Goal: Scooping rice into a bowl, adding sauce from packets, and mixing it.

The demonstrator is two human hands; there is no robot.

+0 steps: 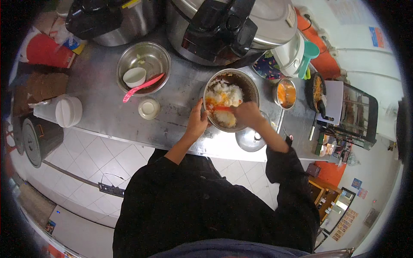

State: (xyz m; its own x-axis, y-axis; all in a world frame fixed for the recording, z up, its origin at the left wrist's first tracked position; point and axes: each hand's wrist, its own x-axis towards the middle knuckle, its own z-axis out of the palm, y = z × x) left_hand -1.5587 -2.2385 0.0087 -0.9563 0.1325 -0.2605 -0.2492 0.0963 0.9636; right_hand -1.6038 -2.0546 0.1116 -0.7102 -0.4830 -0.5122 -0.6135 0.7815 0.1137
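Observation:
A round metal bowl (253, 88) sits on the steel worktable (106, 108) in front of me. White rice (227, 91) lies inside it, with orange-yellow sauce or seasoning over part of it. My left hand (196, 122) grips the bowl's left side near the rim, thumb towards me. In my right hand (249, 114) is the handle of a red-orange spoon or spatula (222, 109), which reaches across the rice; its working end is partly buried. A shiny metal lid (246, 142) rests below my right forearm, partly covered by it.
Large rice cookers (174, 42) line the back. At left, a steel bowl (158, 53) holds a white cup (134, 77) and a pink spoon (143, 87); a small upturned bowl (148, 108) is nearby. A ladle (285, 93) of orange liquid and a frying pan (317, 87) lie right.

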